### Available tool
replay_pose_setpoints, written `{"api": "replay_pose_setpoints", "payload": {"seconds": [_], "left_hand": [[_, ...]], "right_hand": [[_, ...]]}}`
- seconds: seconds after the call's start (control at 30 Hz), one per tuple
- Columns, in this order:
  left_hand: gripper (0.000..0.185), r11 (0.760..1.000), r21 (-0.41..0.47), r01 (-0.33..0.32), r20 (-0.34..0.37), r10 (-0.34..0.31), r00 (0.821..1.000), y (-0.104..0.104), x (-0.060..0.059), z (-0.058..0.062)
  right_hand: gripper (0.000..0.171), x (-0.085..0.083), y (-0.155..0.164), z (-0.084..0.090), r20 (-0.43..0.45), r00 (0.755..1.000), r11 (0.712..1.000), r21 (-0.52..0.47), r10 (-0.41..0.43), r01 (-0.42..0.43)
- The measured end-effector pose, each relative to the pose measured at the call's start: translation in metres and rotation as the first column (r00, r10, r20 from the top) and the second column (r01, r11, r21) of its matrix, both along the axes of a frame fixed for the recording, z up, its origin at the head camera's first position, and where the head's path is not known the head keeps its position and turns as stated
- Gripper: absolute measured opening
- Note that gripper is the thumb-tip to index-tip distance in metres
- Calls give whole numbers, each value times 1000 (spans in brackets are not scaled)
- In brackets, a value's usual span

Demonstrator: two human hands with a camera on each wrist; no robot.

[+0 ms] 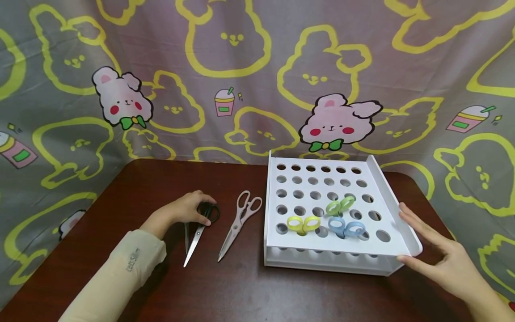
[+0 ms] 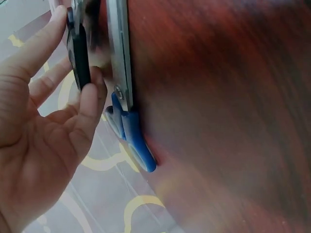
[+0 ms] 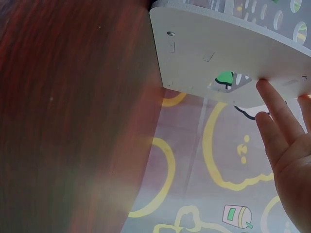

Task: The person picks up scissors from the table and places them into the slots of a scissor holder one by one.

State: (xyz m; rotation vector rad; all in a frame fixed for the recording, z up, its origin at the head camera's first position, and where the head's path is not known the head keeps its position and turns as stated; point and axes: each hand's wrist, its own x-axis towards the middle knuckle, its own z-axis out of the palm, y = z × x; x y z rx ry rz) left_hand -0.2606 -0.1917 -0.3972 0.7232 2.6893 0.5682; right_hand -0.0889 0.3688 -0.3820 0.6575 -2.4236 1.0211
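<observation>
My left hand (image 1: 186, 208) pinches the black handles of a pair of scissors (image 1: 196, 241), whose blades point toward me. Beside them, partly hidden by this hand in the head view, lie blue-handled scissors (image 2: 138, 143), fully visible only in the left wrist view. Pale pink scissors (image 1: 237, 223) lie on the table between the left hand and a white rack (image 1: 327, 245) full of round holes. My right hand (image 1: 450, 264) touches the rack's right side panel (image 3: 194, 58) with straight, spread fingers. Yellow (image 1: 303, 226), light blue (image 1: 346, 230) and green scissors handles (image 1: 339, 205) stand up from the rack's front holes.
The dark brown table (image 1: 225, 290) carries everything. Behind it hangs a patterned curtain (image 1: 257, 80) with rabbit drawings, close against the table's far edge. The rack has raised side walls and a lower tier with holes.
</observation>
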Motion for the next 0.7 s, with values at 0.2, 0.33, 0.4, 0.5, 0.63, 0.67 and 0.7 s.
{"api": "replay_pose_setpoints", "payload": {"seconds": [0.2, 0.33, 0.4, 0.5, 0.63, 0.67, 0.7], "left_hand": [[51, 997, 72, -11, 32, 9, 999, -2, -2, 2], [45, 993, 119, -9, 68, 1, 998, -1, -2, 6], [41, 989, 144, -22, 95, 9, 995, -1, -2, 7], [37, 982, 187, -36, 117, 14, 993, 0, -2, 9], [34, 969, 237, -73, 145, 39, 989, 0, 0, 11], [34, 966, 246, -80, 146, 44, 988, 0, 0, 12], [34, 962, 254, -97, 156, 58, 986, 0, 1, 13]], "right_hand": [[97, 2, -1, 3, 87, 995, 998, 7, -55, 55], [96, 2, -1, 4, 97, 994, 998, 8, -56, 55], [96, 2, -1, 3, 95, 994, 999, 6, -51, 50], [97, 1, -1, 2, 82, 996, 999, 1, -43, 43], [99, 0, 0, -2, 19, 1000, 1000, -1, -7, 7], [99, -1, 1, -2, 3, 1000, 1000, -2, 4, -4], [100, -2, 1, -3, -12, 1000, 1000, -2, 14, -14]]}}
